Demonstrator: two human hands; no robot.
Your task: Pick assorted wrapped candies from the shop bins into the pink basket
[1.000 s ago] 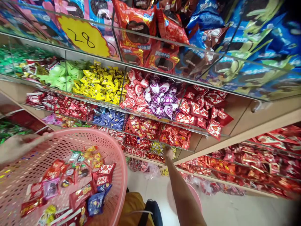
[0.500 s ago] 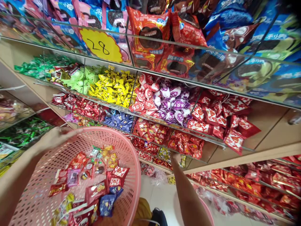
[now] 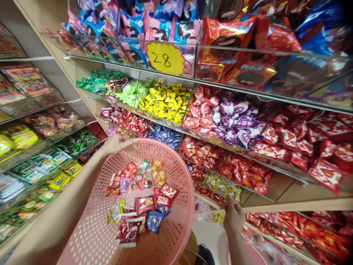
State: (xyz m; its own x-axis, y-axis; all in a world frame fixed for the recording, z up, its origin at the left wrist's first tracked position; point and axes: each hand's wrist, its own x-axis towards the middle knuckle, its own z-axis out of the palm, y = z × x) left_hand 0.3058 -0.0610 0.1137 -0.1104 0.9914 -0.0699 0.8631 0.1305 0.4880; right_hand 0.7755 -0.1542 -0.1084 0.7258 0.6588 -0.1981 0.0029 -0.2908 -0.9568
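Observation:
My left hand [image 3: 117, 144] grips the far left rim of a pink perforated plastic basket [image 3: 185, 191], fingers closed on the edge. In the basket lie several wrapped candies: red-and-white packets [image 3: 167, 195], blue ones [image 3: 154, 221], a yellow one [image 3: 117, 210] and dark red ones [image 3: 129, 230]. My right hand [image 3: 234, 213] is at the front of a low shelf bin of yellow-wrapped candies [image 3: 223, 186]. Its fingers are drawn together near the bin's edge, and whatever they hold is hidden.
Above stand glass-fronted shelves with yellow candies [image 3: 165, 101], purple-and-white candies [image 3: 234, 116] and red cookie packs [image 3: 228, 44]. A yellow price sign [image 3: 164, 58] reads 28. More shelves with green packets [image 3: 41, 163] stand at left. Another pink container [image 3: 252, 254] sits low at right.
The view has swung left, so the shelves and basket appear further right. My right hand has drawn back somewhat from the yellow candy bin. My left hand keeps its hold on the basket.

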